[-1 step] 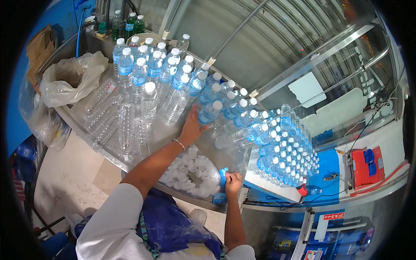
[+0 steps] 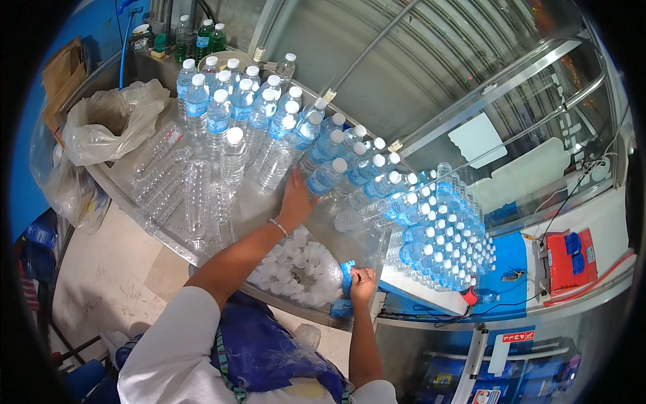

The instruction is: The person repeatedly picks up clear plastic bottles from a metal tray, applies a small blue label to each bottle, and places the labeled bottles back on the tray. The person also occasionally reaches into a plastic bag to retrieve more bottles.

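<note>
My left hand [image 2: 296, 202] reaches over a metal counter, just beside the lower part of a labelled clear water bottle [image 2: 327, 177] with a white cap. Its fingers are stretched out along the bottle's near-left side, apart from a firm grip. Low on the right, my right hand [image 2: 363, 281] is closed on blue bottle labels [image 2: 347, 276]; the fingertips partly cover them. Another stack of blue labels [image 2: 341, 308] lies by the counter edge. Between my arms sits a clear bag of white caps [image 2: 303, 269].
Capped, labelled bottles [image 2: 242, 108] stand in rows on the counter [image 2: 118, 178]. Unlabelled bottles [image 2: 196, 198] lie at left beside an open plastic bag [image 2: 111, 124]. Packed bottles [image 2: 441, 242] crowd the right. Green bottles [image 2: 208, 39] stand far left; a red case [image 2: 570, 259] lies right.
My left hand has drawn slightly left from the labelled bottle, its fingers loosening. The right hand stays in place with the labels.
</note>
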Demonstrator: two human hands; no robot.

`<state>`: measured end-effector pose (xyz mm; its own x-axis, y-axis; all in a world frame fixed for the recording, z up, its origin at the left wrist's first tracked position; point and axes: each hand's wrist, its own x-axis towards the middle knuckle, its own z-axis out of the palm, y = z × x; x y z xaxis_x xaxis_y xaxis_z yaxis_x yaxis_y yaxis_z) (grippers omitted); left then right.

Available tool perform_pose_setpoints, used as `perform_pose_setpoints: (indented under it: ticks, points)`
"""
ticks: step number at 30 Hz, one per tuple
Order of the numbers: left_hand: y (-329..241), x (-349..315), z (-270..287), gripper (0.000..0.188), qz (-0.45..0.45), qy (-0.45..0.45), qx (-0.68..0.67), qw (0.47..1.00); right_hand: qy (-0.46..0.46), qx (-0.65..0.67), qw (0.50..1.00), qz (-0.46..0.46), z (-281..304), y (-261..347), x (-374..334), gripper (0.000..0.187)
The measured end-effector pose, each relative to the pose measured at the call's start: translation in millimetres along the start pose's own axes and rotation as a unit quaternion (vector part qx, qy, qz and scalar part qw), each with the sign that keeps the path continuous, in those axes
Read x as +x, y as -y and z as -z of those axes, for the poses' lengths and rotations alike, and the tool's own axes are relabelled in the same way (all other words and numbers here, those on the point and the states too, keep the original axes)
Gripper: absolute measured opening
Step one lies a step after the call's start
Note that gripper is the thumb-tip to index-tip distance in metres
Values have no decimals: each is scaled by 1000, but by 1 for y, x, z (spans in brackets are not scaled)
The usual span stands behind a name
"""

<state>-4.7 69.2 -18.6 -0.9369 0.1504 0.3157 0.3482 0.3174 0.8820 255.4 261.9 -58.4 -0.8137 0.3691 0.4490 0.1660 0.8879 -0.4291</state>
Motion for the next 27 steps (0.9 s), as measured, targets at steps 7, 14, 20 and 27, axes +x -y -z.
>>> perform_pose_setpoints:
  ticks: [7, 14, 20, 27]
  points:
    - [-35, -57, 75, 63, -124, 219, -63, 966, -45, -18, 999, -15, 8, 25, 28, 3]
    - [-52, -76, 84, 41, 35, 335, -239, 911, -9, 198, 980, -27, 26, 165, 82, 7]
    - [-31, -58, 142, 31, 108, 189, -204, 954, 179, 347, 910, -140, -21, 233, 118, 13]
    - [-28, -20, 224, 32, 169, 24, -187, 967, 239, 394, 883, -86, -70, 296, 159, 9]
